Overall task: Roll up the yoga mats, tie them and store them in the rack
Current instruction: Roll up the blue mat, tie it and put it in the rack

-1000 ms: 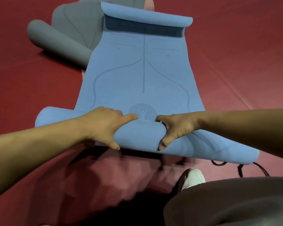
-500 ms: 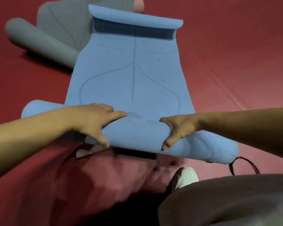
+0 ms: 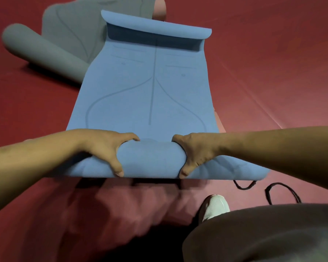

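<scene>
We look down on a matte, padded red floor [image 3: 273,72] with faint seams. The blue mat [image 3: 150,91] lies along it, running away from us, and its near part is already wound into a thick roll [image 3: 151,159]. Its far end [image 3: 155,27] curls up on its own. The left hand [image 3: 106,148] and right hand [image 3: 193,154] each grip the roll near its middle, fingers curled over the top and thumbs on the near face.

We judge the mat light, soft and springy, with a grippy foam skin printed with thin alignment lines. It is likely to loosen or telescope if released, so holds wider apart, towards the roll's ends, would keep the edges square.

A grey mat [image 3: 45,52], partly rolled, lies far left. A thin black cord [image 3: 278,190] lies near right, beside a pale knit shoe [image 3: 214,207].
</scene>
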Tool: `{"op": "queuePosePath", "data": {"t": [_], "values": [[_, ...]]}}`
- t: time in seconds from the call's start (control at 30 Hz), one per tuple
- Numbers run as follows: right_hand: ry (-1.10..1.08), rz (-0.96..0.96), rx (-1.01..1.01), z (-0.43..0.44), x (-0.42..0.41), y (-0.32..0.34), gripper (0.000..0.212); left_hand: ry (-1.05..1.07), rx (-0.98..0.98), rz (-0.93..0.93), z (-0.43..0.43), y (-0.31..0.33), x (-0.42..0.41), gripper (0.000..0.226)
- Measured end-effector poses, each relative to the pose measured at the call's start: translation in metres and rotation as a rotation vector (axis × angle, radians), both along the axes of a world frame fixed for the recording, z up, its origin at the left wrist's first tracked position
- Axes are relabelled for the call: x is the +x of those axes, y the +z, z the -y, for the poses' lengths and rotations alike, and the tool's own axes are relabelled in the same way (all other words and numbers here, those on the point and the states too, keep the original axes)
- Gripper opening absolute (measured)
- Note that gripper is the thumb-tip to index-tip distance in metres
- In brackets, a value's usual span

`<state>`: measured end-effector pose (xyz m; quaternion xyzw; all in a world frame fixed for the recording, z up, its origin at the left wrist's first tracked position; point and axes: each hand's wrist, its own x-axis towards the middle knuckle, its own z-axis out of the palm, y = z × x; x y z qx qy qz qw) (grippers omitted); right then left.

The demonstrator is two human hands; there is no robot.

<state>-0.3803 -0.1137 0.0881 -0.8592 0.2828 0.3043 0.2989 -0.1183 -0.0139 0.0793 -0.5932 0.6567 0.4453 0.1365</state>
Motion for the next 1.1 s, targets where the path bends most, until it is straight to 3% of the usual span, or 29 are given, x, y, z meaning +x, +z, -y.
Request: {"op": "queuePosePath", "data": {"t": [0.07,0.17,0.27,0.3,0.43,0.53,0.6,0.73,0.9,0.97,1.1], "values": [[-0.073,-0.016,0.082,0.002,-0.002,-0.001,0.069,-0.056,-0.169,0.043,-0.005,0.0,-0.002,0.111],[-0.225,-0.021,0.294,0.009,-0.005,0.002,0.058,-0.275,-0.45,0.2,-0.016,0.004,-0.008,0.108],[-0.285,-0.037,0.439,0.011,-0.005,0.001,0.051,-0.414,-0.458,0.484,-0.024,0.001,-0.019,0.132],[-0.296,-0.042,0.463,0.01,-0.005,0.001,0.049,-0.415,-0.444,0.503,-0.024,0.0,-0.02,0.133],[-0.225,-0.084,0.434,0.003,0.002,0.008,0.052,-0.272,-0.307,0.315,-0.022,0.0,-0.01,0.11],[-0.018,-0.074,0.15,-0.001,0.013,0.015,0.097,-0.177,-0.202,0.2,-0.018,0.005,-0.007,0.097],[0.051,-0.034,0.057,-0.005,0.019,0.015,0.108,-0.126,-0.129,0.144,-0.009,0.013,-0.005,0.093],[-0.035,0.0,0.149,-0.006,0.014,0.017,0.077,-0.112,-0.014,0.098,0.002,0.022,-0.003,0.099],[-0.205,-0.023,0.413,0.006,0.006,0.013,0.061,-0.414,-0.415,0.379,-0.023,0.02,-0.021,0.119],[-0.207,-0.046,0.513,0.006,0.006,0.011,0.059,-0.413,-0.461,0.427,-0.033,0.023,-0.028,0.128],[-0.175,-0.107,0.587,0.001,0.011,0.013,0.056,-0.324,-0.385,0.337,-0.037,0.027,-0.028,0.107]]}}
